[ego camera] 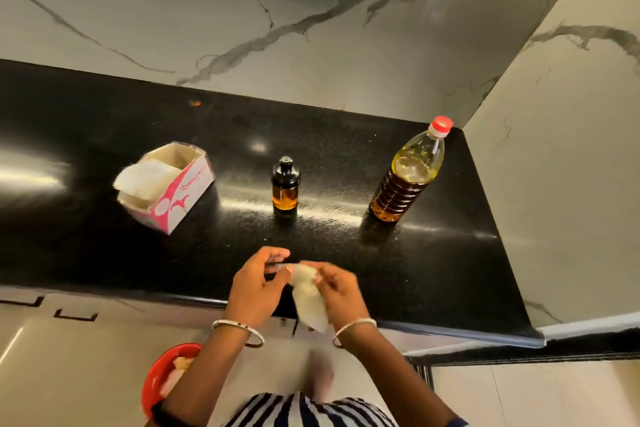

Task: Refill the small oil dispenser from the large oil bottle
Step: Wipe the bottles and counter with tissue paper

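The small oil dispenser (285, 184), dark glass with a black cap, stands mid-counter with a little amber oil at its bottom. To its right stands the large oil bottle (408, 173), clear plastic with a red cap on, roughly half full of amber oil. Near the counter's front edge my right hand (341, 288) grips a crumpled white tissue (308, 302) that hangs down. My left hand (258, 282) is against the tissue's top, fingers curled around its edge. Both hands are well in front of the bottles and touch neither.
A pink and white tissue box (169, 189) lies open on the black counter (104, 246) at the left, tissues sticking out. A marble wall closes the counter's right end. A red bin (162, 378) with scraps sits on the floor below left.
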